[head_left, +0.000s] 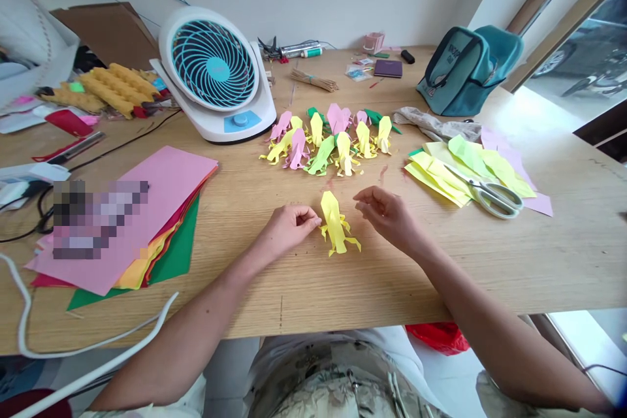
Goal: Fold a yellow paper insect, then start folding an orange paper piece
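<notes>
A yellow paper figure (334, 222) with folded, bent legs rests on the wooden table in front of me. My left hand (294, 227) is at its left side, thumb and forefinger pinched on a front leg. To the right of the figure, my right hand (386, 214) hovers with loosely curled fingers, a small gap between thumb and forefinger, and nothing visible in it. Behind both hands stands a cluster of similar pink, green and yellow paper figures (344, 153).
Coloured paper sheets (171, 176) are stacked at left, near a white fan (267, 101). Scissors (497, 199) lie on yellow and green paper pieces (435, 173) at right. Further back are a teal bag (448, 75), a grey cloth (431, 121) and thin sticks (313, 80).
</notes>
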A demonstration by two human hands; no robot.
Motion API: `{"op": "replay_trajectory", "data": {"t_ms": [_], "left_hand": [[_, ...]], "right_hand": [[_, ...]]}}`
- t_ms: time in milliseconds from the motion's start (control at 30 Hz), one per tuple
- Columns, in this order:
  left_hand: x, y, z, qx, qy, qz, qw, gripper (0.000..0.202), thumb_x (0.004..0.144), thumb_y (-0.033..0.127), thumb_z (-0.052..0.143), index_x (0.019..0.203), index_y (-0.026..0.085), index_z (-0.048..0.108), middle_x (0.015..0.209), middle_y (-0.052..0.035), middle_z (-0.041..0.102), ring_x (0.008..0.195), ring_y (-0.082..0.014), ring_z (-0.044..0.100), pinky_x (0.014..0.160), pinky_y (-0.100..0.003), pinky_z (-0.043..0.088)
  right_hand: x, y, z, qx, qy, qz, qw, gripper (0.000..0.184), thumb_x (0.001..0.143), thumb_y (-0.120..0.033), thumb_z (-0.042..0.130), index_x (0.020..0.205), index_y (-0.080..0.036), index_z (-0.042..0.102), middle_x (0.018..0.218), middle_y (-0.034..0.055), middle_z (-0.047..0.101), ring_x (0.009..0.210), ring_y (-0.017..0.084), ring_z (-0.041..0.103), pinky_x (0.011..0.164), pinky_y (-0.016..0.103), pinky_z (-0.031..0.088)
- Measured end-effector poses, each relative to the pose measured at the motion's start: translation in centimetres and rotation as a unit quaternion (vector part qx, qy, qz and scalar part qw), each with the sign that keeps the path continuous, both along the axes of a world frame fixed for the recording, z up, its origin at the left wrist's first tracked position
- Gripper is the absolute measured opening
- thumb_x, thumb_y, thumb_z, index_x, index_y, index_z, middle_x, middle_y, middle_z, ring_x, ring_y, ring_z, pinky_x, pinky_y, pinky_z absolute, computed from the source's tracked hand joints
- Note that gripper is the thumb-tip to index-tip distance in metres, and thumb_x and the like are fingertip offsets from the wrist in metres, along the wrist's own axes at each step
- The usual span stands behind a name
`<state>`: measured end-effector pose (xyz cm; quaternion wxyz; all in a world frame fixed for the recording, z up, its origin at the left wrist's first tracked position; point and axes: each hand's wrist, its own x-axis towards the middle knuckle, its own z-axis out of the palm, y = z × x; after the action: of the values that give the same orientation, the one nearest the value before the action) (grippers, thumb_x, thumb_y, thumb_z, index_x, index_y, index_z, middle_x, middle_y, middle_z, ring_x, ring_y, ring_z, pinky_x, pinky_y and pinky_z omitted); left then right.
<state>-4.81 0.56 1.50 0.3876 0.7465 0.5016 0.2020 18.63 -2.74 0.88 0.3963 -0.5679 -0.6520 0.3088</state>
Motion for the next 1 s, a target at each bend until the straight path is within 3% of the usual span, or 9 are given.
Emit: {"op": "replay_trajectory", "data": {"t_ms": [200,400,633,800,900,1000], "left_hand": [[-0.7,0.0,-0.1,-0.017,0.035,-0.049,0.998,0.028,0.082,0.04,0.058,0.071,0.017,0.067,0.065,0.0015,0.061,0.063,-0.0126,0.05,0.059,-0.025,0.033],[-0.7,-0.5,0.1,-0.005,0.056,-0.088,0.995,0.033,0.083,0.044,0.06,0.064,0.017,0.061,0.065,0.0014,0.059,0.062,-0.0122,0.051,0.057,-0.025,0.032],[-0.4,-0.9,0.1,0.008,0.071,-0.059,0.996,0.031,0.081,0.044,0.062,0.064,0.018,0.06,0.069,0.0001,0.061,0.064,-0.0135,0.052,0.059,-0.025,0.034],[-0.1,0.6,-0.2,0.018,0.019,0.039,0.999,0.024,0.08,0.041,0.059,0.082,0.018,0.066,0.073,-0.0003,0.064,0.064,-0.0136,0.052,0.062,-0.025,0.037],[0.3,2.5,-0.3,-0.034,0.002,0.062,0.997,0.034,0.077,0.046,0.06,0.091,0.017,0.07,0.075,-0.0019,0.065,0.069,-0.0157,0.053,0.064,-0.026,0.038],[0.9,4.1,-0.3,-0.107,-0.017,0.039,0.993,0.037,0.075,0.051,0.061,0.078,0.015,0.071,0.07,-0.0014,0.064,0.065,-0.0147,0.05,0.06,-0.025,0.034]], "right_hand": [[-0.3,-4.0,0.1,-0.064,-0.106,0.022,0.992,0.021,0.092,-0.034,0.053,0.081,-0.019,0.062,0.069,-0.002,0.057,0.061,0.011,0.047,0.058,0.025,0.035],[-1.4,-4.2,0.0,-0.077,-0.182,0.034,0.98,0.036,0.094,-0.044,0.049,0.068,-0.02,0.053,0.072,-0.001,0.053,0.06,0.011,0.046,0.059,0.026,0.031],[-2.1,-3.5,0.1,-0.098,-0.201,0.019,0.974,0.038,0.092,-0.044,0.051,0.063,-0.02,0.044,0.069,-0.0017,0.052,0.059,0.011,0.045,0.058,0.026,0.028],[-1.3,-2.1,0.3,-0.094,-0.174,-0.007,0.98,0.028,0.091,-0.039,0.053,0.07,-0.021,0.053,0.07,-0.0013,0.056,0.062,0.012,0.048,0.059,0.025,0.031],[-0.9,-1.4,0.1,-0.091,-0.181,-0.025,0.979,0.021,0.09,-0.034,0.053,0.074,-0.021,0.056,0.07,-0.0013,0.058,0.062,0.012,0.048,0.06,0.025,0.031],[-0.7,-1.3,-0.4,-0.075,-0.19,-0.032,0.978,0.021,0.09,-0.032,0.051,0.074,-0.02,0.056,0.071,-0.001,0.059,0.062,0.012,0.048,0.06,0.025,0.031]]}}
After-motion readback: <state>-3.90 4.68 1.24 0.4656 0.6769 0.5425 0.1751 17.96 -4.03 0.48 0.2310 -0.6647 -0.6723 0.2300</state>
